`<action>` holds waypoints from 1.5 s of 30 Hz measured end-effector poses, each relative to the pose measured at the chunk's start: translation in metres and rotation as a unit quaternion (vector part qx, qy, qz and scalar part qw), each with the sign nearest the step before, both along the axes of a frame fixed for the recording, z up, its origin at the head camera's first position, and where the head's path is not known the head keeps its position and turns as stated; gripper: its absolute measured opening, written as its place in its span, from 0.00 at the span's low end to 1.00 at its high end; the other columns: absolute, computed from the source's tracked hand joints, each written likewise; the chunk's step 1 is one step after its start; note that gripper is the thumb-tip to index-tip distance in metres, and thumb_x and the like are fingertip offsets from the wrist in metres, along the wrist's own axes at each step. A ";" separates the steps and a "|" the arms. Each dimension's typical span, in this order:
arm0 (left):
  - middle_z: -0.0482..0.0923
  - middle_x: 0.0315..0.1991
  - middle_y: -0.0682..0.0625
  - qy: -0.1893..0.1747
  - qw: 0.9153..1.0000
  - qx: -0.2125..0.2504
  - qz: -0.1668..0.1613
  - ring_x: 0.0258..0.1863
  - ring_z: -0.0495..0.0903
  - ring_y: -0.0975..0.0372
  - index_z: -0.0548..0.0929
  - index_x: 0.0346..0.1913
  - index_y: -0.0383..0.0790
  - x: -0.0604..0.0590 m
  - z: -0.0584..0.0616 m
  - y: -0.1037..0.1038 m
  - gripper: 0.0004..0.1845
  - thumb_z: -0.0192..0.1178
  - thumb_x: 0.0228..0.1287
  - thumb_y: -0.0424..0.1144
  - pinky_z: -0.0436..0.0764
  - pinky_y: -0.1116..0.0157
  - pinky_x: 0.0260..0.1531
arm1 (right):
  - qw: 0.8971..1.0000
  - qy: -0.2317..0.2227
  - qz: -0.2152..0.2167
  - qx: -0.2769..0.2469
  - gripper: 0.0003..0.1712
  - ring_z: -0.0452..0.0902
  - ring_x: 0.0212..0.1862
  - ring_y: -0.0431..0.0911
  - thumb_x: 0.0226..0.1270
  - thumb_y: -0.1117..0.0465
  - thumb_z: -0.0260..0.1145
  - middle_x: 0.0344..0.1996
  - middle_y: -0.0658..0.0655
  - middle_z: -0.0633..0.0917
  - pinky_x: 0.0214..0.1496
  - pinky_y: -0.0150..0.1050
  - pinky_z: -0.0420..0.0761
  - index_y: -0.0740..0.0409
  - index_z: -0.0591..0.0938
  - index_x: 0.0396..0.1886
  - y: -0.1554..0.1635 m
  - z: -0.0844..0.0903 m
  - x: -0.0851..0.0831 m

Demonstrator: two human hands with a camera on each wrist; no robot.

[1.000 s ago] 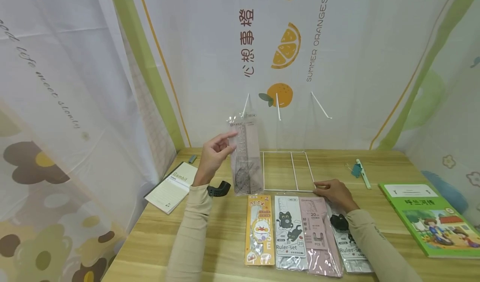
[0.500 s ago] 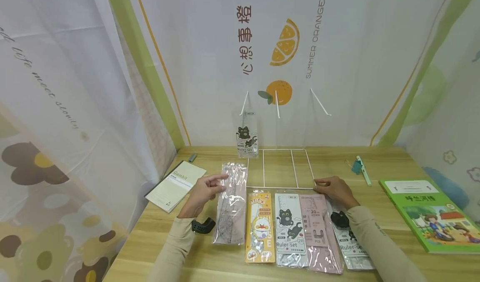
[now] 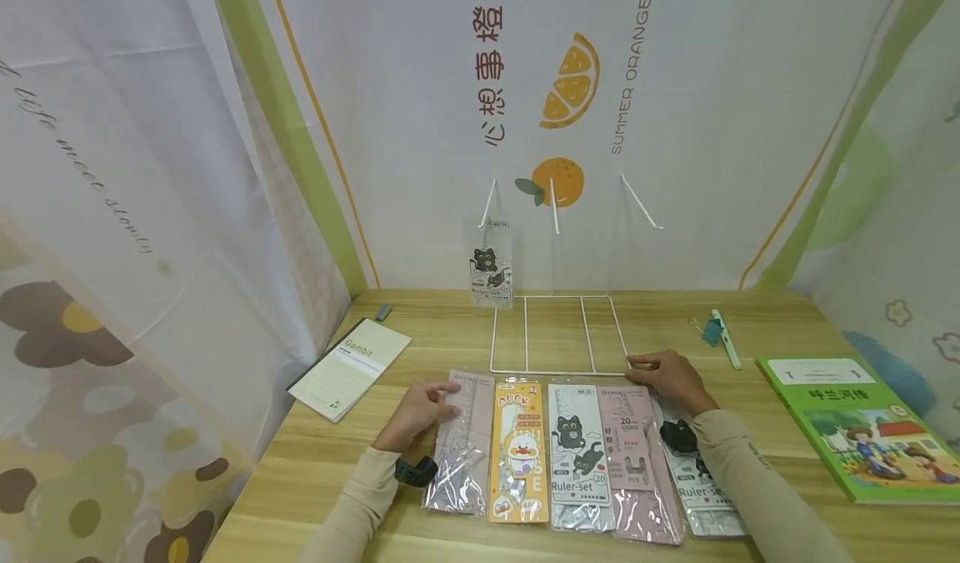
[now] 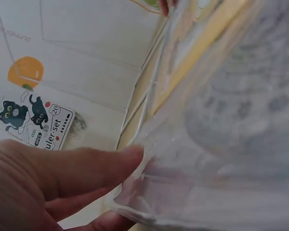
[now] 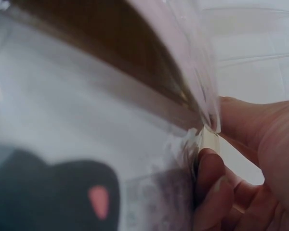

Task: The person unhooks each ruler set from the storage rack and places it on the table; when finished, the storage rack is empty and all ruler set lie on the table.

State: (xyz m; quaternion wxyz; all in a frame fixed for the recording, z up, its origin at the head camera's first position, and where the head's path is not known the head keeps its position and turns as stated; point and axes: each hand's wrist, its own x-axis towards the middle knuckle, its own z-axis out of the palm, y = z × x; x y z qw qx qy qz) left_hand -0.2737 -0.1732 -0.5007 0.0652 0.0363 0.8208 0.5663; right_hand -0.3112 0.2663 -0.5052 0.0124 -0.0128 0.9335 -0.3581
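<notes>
At the left end of a row of packets, my left hand point(image 3: 415, 416) holds a pink ruler-set packet point(image 3: 467, 442) in a clear bag, thumb and fingers at its upper left edge. The packet fills much of the left wrist view, its clear wrap point(image 4: 221, 178) beyond the thumb. A white wire display rack point(image 3: 558, 372) stands at the back, and my right hand point(image 3: 670, 381) pinches its front right corner. From the rack's left prong hangs a black-cat ruler set point(image 3: 491, 276). The middle prong point(image 3: 555, 209) and right prong point(image 3: 641, 203) are bare.
Beside the pink packet lie an orange duck packet point(image 3: 517, 455), a cat ruler set point(image 3: 581, 450), another pink packet point(image 3: 637, 463) and a cat set point(image 3: 701, 496) under my right forearm. A notebook point(image 3: 352, 371) lies left; a green book point(image 3: 862, 430) and pen point(image 3: 727, 342) lie right.
My left hand has brought the pink packet down from in front of the left prong to the row's left end, uncovering the hanging cat ruler set. The right hand stays at the rack corner.
</notes>
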 end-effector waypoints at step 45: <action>0.73 0.61 0.40 0.274 0.960 0.042 0.033 0.26 0.66 0.64 0.84 0.59 0.37 -0.122 0.103 0.045 0.18 0.65 0.69 0.36 0.70 0.70 0.27 | 1.000 0.010 -0.004 -0.004 0.28 0.78 0.39 0.49 0.63 0.49 0.74 0.54 0.71 0.84 0.37 0.37 0.73 0.60 0.84 0.58 0.001 -0.005 -0.003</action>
